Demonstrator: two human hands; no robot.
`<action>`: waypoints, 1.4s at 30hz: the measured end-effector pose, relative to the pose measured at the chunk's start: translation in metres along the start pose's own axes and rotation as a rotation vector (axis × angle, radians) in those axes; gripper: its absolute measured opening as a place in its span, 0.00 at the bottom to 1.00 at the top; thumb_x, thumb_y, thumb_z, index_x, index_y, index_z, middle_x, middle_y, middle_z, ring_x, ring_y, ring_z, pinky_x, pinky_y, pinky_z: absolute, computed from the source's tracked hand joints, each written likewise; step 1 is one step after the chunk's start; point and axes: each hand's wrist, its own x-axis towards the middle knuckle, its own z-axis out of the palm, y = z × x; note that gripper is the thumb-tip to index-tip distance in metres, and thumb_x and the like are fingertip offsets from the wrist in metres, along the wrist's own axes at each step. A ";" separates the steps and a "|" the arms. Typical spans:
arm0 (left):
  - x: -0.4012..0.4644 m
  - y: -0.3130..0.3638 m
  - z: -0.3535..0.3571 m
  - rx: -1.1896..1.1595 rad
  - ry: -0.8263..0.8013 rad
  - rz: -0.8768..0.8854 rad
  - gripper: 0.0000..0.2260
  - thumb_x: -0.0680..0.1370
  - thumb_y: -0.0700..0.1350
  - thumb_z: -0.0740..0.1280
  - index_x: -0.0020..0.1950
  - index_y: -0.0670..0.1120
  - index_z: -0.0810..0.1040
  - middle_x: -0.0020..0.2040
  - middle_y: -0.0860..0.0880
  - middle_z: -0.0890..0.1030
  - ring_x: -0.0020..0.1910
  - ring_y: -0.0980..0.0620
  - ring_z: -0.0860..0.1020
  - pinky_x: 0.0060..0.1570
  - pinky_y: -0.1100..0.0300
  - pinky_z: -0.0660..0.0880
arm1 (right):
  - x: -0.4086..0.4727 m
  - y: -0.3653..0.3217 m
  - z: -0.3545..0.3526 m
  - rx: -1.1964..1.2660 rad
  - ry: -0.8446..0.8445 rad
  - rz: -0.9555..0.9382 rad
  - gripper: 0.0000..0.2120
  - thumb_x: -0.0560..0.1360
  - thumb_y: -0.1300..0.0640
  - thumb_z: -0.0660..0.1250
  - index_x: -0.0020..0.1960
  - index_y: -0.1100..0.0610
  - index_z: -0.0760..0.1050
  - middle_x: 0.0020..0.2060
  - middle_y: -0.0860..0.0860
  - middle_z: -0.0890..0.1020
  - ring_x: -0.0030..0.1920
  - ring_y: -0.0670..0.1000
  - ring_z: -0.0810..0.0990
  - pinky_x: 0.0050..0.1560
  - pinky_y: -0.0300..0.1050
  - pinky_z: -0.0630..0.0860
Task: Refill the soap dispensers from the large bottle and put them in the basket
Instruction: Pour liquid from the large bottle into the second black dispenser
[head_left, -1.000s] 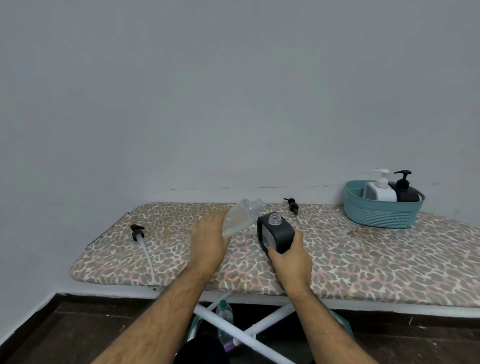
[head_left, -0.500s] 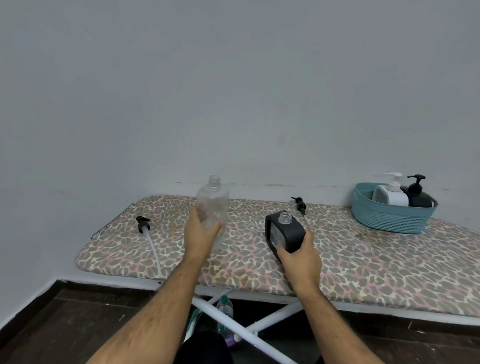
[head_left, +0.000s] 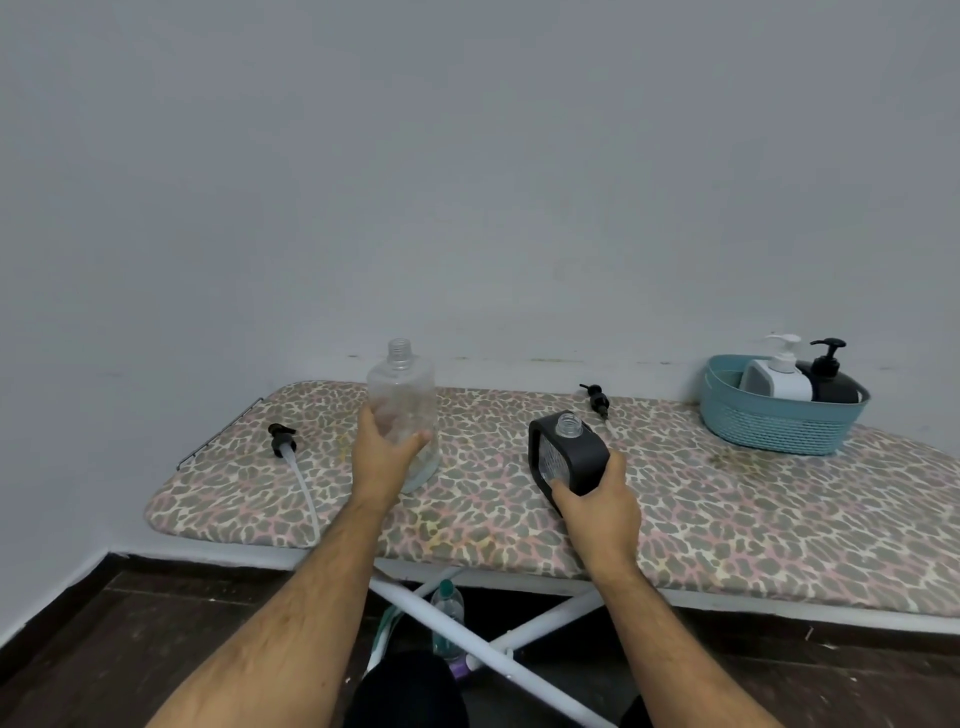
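On leopard-print ironing board: left hand, fingers wrapped round upright clear plastic large bottle; right hand gripping uncapped black rectangular soap dispenser. Pouring apparently finished; next, refit black pump head, transfer to teal woven basket.

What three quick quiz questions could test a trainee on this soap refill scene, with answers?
1. True or false: the large clear bottle in the left hand stands upright.
2. How many dispensers sit in the teal basket?
3. Which is missing from the black dispenser held by the right hand: A) its pump, B) its sleeve?

Key: 1 true; 2 two, the white dispenser and the dark dispenser; 3 A, its neck is open.
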 end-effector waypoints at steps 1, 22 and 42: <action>-0.001 0.000 -0.001 0.011 0.002 -0.003 0.34 0.69 0.43 0.79 0.70 0.50 0.65 0.66 0.49 0.74 0.66 0.49 0.73 0.63 0.54 0.71 | 0.000 0.000 0.000 -0.002 0.000 0.000 0.22 0.70 0.52 0.75 0.58 0.51 0.66 0.42 0.45 0.80 0.40 0.49 0.80 0.38 0.44 0.76; -0.077 0.001 0.026 0.108 -0.100 0.147 0.08 0.77 0.43 0.71 0.54 0.49 0.78 0.45 0.53 0.80 0.44 0.56 0.78 0.41 0.71 0.75 | 0.015 0.003 -0.020 0.071 -0.246 -0.012 0.26 0.69 0.57 0.76 0.58 0.47 0.64 0.52 0.48 0.78 0.51 0.51 0.79 0.47 0.49 0.78; -0.039 0.012 0.095 -0.066 -0.515 -0.007 0.32 0.70 0.39 0.77 0.71 0.49 0.69 0.60 0.53 0.78 0.57 0.56 0.78 0.55 0.58 0.79 | 0.082 0.014 -0.030 0.128 -0.749 0.036 0.46 0.70 0.70 0.75 0.78 0.50 0.54 0.61 0.50 0.77 0.61 0.51 0.79 0.51 0.36 0.77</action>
